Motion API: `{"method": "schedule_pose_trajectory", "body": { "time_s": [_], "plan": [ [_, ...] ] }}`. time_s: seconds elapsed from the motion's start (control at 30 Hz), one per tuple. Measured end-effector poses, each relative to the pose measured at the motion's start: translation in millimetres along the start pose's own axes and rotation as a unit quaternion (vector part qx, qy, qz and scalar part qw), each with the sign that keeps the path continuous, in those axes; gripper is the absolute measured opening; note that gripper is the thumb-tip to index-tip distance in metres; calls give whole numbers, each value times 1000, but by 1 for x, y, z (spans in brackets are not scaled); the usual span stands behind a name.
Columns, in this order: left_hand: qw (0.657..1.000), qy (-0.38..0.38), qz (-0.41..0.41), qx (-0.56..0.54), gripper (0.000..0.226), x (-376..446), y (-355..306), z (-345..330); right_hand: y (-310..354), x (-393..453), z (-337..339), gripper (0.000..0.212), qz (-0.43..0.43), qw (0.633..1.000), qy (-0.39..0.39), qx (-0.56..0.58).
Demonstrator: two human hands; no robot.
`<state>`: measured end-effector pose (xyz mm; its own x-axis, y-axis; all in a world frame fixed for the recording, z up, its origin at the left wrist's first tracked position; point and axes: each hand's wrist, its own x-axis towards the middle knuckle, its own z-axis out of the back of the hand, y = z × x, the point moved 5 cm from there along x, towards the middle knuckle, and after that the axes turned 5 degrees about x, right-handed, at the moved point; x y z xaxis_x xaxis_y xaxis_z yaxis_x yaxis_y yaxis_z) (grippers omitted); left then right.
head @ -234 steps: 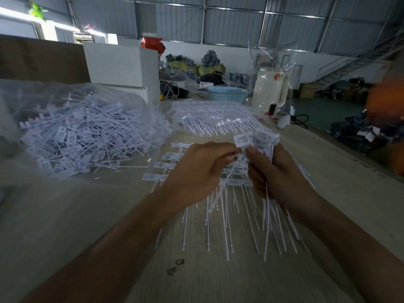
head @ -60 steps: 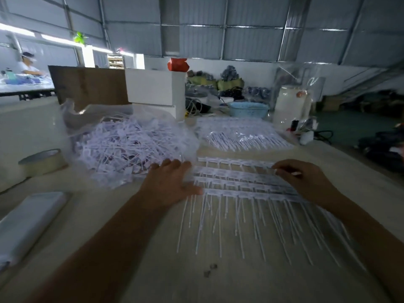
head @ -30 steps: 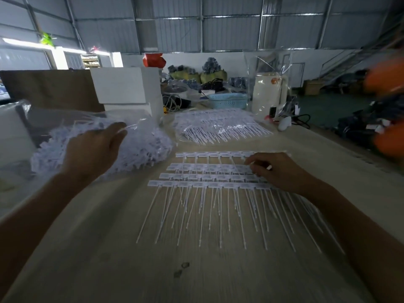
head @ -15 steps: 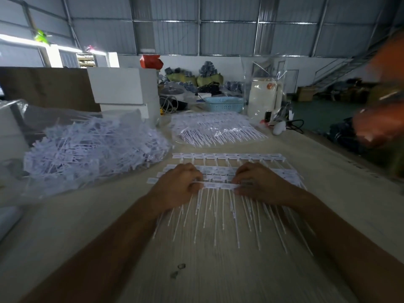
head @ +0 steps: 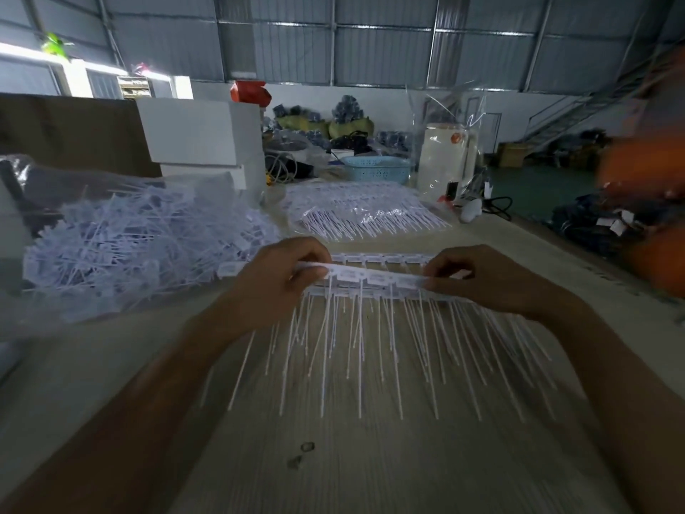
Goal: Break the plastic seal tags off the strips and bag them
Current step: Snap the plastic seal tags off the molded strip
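- the left hand [head: 276,281] and right hand [head: 485,278] each pinch one end of a strip of seal tags [head: 374,278], held just above the counter [head: 370,458].
- the strip's long axis runs left to right between the hands; its thin tails point toward the person.
- the bag of loose tags [head: 122,239] lies to the left, nearer the left hand.

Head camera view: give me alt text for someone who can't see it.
Both hands, left hand and right hand, pinch the ends of a white strip of seal tags above more strips on a wooden table. A clear bag of loose tags sits left.
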<state>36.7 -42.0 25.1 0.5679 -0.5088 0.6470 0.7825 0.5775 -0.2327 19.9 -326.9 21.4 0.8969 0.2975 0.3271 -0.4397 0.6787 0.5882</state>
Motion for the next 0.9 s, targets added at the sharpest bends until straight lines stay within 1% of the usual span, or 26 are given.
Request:
{"method": "schedule_pose_trajectory", "body": {
  "time_s": [0.1, 0.13, 0.2, 0.27, 0.33, 0.37, 0.4, 0.47, 0.5, 0.6, 0.67, 0.73, 0.8, 0.9],
  "plan": [
    [999, -36, 26, 0, 5, -4, 2, 16, -8, -3, 9, 9, -38, 998, 27, -43],
    [998, -42, 42, -7, 2, -5, 7, 20, -11, -6, 10, 9, -58, 997, 43, -31],
    [996, -40, 82, -10, 7, -8, 14, 21, -9, -13, 12, 14, -65, 994, 61, 68],
    [994, -43, 95, 28, 3, -10, 12, 20, 5, -16, 13, 21, -31, 988, 51, 144],
    [995, -44, 74, 53, 27, -9, -4, 14, 23, -14, 3, 20, 5, 986, 42, 162],
    [997, -25, 61, 46, 37, -8, -17, 6, 31, -11, -7, 17, 16, 986, 51, 158],
    [998, -1, 48, 35, 43, -6, -30, -4, 37, -8, -18, 15, 26, 987, 66, 148],
    [998, 39, 23, 40, 47, -4, -51, -27, 46, -6, -37, 18, 37, 985, 83, 144],
    [998, 40, 16, 53, 44, -4, -57, -36, 48, -6, -39, 21, 34, 983, 79, 162],
    [997, -6, 11, 81, 33, -2, -62, -35, 40, -8, -32, 26, -9, 963, 65, 263],
    [994, -34, 3, 106, 29, -3, -63, -29, 32, -8, -30, 22, -57, 949, 45, 307],
    [989, -37, -10, 145, 32, -5, -64, -26, 29, -7, -31, 19, -86, 946, 23, 312],
    [985, -10, -16, 173, 35, -7, -64, -29, 36, -7, -30, 22, -68, 953, 12, 296],
    [991, 15, 13, 133, 34, -7, -61, -33, 52, -10, -22, 13, 17, 966, -18, 259]
  ]
}}
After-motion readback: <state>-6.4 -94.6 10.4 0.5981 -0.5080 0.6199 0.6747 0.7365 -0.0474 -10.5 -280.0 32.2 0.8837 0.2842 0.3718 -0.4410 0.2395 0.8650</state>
